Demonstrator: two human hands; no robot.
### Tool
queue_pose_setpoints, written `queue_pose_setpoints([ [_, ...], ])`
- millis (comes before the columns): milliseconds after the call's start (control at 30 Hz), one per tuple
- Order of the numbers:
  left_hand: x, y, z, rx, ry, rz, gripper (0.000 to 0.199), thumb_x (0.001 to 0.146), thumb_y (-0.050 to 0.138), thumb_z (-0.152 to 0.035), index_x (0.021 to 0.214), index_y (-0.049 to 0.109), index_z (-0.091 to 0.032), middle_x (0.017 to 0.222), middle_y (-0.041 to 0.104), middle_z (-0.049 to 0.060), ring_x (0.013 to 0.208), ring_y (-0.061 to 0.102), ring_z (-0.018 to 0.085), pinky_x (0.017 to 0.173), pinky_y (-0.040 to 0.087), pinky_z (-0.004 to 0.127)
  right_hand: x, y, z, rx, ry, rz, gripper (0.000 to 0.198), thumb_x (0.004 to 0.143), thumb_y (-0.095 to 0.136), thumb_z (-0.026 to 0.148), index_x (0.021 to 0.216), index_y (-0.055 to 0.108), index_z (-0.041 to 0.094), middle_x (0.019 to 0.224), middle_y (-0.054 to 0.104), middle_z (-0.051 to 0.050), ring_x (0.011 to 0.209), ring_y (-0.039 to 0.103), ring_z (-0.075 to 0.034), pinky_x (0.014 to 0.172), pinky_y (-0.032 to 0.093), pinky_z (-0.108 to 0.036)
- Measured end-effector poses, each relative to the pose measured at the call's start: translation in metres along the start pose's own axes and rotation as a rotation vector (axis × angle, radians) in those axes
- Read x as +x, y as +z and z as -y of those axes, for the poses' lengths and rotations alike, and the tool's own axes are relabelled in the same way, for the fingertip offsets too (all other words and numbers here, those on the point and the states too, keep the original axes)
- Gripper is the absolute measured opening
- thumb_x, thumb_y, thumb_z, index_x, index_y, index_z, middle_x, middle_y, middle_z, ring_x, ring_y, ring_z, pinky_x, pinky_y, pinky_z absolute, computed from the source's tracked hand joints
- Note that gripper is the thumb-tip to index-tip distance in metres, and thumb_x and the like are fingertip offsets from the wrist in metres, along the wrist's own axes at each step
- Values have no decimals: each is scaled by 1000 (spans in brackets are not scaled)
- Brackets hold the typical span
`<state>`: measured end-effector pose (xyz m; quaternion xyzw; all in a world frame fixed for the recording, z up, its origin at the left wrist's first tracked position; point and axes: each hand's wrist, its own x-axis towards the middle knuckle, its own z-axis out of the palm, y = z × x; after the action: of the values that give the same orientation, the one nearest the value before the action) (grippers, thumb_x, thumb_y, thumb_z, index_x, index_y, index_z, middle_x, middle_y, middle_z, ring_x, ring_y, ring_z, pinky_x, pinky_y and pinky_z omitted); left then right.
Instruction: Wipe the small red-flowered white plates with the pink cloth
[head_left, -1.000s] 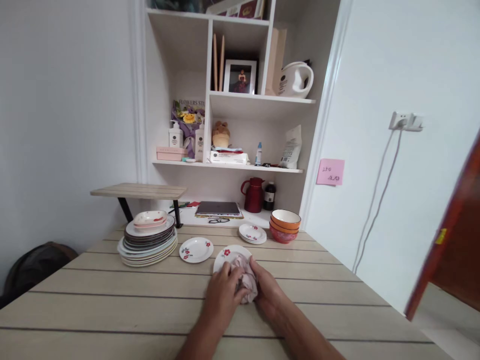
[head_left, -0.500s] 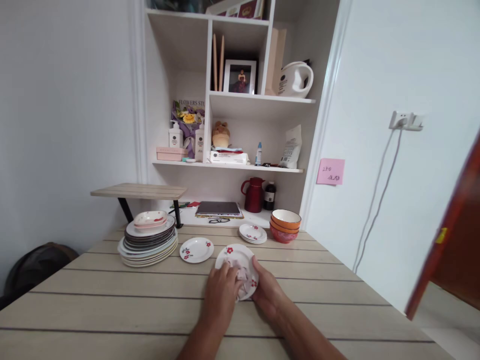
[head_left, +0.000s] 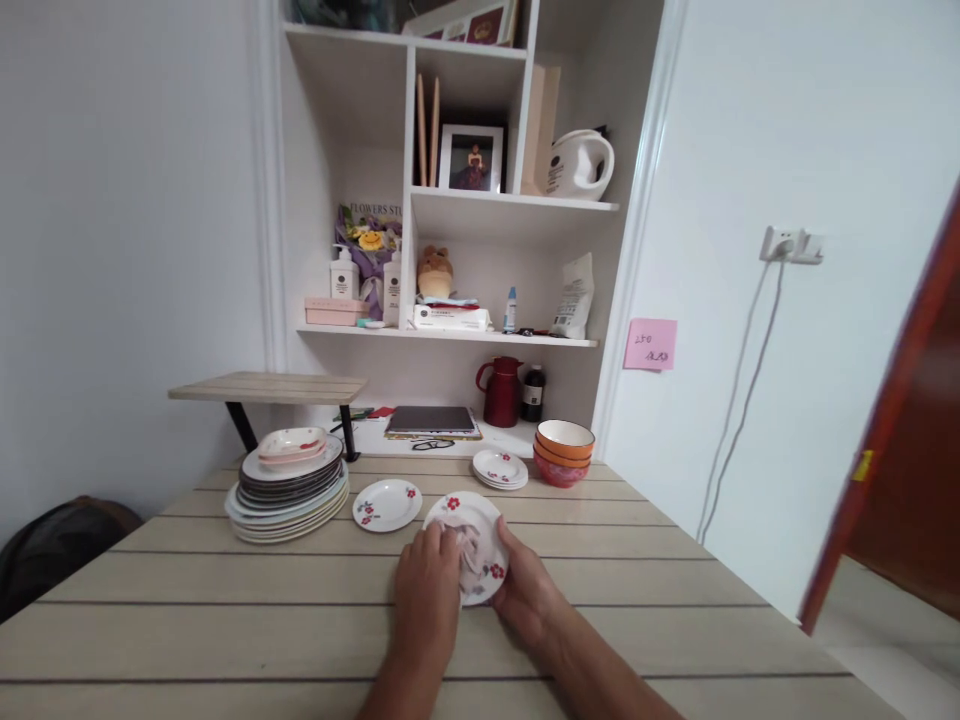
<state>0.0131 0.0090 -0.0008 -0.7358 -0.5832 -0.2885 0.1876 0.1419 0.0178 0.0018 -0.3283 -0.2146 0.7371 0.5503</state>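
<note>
A small white plate (head_left: 480,510) with red flowers is tilted toward me above the table. My right hand (head_left: 529,590) grips its right edge, thumb on the upper face and fingers beneath. Against the plate's left part, my left hand (head_left: 429,580) presses a crumpled pale pink cloth (head_left: 466,545), its fingers bent round it. Just left of this lies another flowered plate (head_left: 388,505) on the table. Beyond it to the right sits a short stack of similar small plates (head_left: 500,470). Part of the cloth is hidden under my left fingers.
A tall plate stack (head_left: 289,490) stands at left, beside a small raised shelf (head_left: 268,387). Orange and red bowls (head_left: 564,455) are stacked at back right. Behind are a laptop (head_left: 431,419), glasses (head_left: 433,444), a red jug (head_left: 502,392) and a dark bottle (head_left: 533,393).
My left hand and the cloth have shifted slightly left across the plate. My right hand keeps its hold. The whole view has shifted a little.
</note>
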Motion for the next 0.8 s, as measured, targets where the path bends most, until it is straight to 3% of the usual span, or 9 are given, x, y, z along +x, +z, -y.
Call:
queue_pose_setpoints([
  [167,-2,4,-10,-108,49,73,23,92,54,-24,110,68,-23,102,64,6,94,59,22,82,47,36,5,-5,4,50,3,28,45,97,46,47,109,66,8,90,76,-12,75,70,-20,74,55,-33],
  [267,-2,3,-10,-223,55,139,37,87,63,-34,123,62,-25,112,63,7,102,57,25,88,46,38,11,-12,4,85,-22,21,45,97,47,46,111,67,8,94,76,-12,77,70,-19,72,55,-30],
  [467,-5,12,-8,-399,1,221,53,80,66,-23,131,55,-30,120,59,7,113,54,25,94,43,38,13,-16,7,28,-93,18,47,96,48,47,109,68,7,96,76,-13,82,71,-21,72,54,-31],
  [600,-5,25,-4,-520,-87,133,71,76,67,-17,142,42,-26,128,58,9,118,54,24,98,43,36,8,-13,6,-57,-148,39,45,94,52,47,112,68,8,97,76,-12,85,71,-22,78,53,-32],
  [700,-4,27,-1,-514,-84,115,62,76,68,-17,135,50,-21,122,62,10,114,57,23,96,44,34,7,-13,5,-85,-154,67,45,91,55,48,111,68,10,99,76,-12,87,71,-23,79,52,-33],
  [800,-5,19,-3,-450,23,116,42,78,67,-17,120,62,-21,113,64,7,106,60,22,91,47,34,6,-14,4,-102,-154,74,46,89,58,50,109,68,10,100,75,-12,86,70,-23,76,53,-33],
])
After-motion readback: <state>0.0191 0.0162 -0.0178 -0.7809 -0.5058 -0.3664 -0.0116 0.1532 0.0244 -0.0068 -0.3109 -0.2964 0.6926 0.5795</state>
